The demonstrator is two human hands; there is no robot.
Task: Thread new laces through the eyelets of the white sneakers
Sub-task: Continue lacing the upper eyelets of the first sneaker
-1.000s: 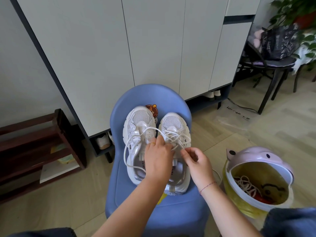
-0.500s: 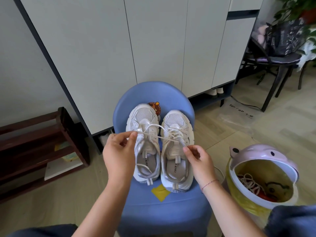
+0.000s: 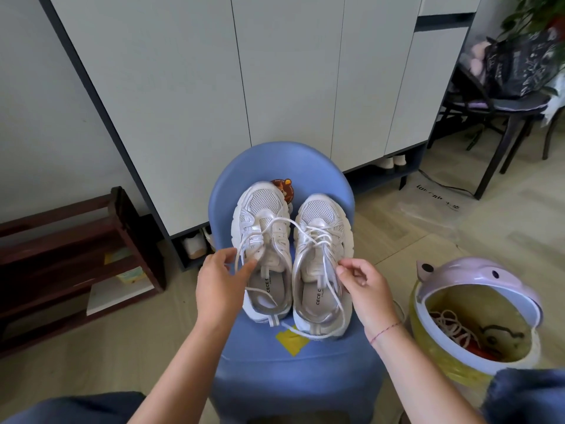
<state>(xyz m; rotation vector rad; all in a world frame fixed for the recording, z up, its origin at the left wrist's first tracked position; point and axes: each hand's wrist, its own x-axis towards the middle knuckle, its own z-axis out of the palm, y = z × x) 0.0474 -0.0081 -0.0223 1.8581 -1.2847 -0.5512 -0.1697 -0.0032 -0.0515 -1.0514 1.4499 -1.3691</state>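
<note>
- Two white mesh sneakers stood side by side on the seat of a blue plastic chair (image 3: 281, 160), toes pointing away from the person.
- The left hand (image 3: 221, 286) lay at the near left edge of the left-side sneaker (image 3: 263, 209), thumb and forefinger pinching a white round lace (image 3: 284, 220) (loosely, it seemed).
- From that hand the lace rose, arched over the gap between the shoes and dropped into the eyelets of the right-side sneaker (image 3: 321, 212).
- The right hand (image 3: 365, 283) pinched another stretch of lace just beside that shoe's near right rim; its other fingers were curled.
- Judgement: the right hand was nearer the laced eyelets, which ran lengthwise away from the person.
</note>
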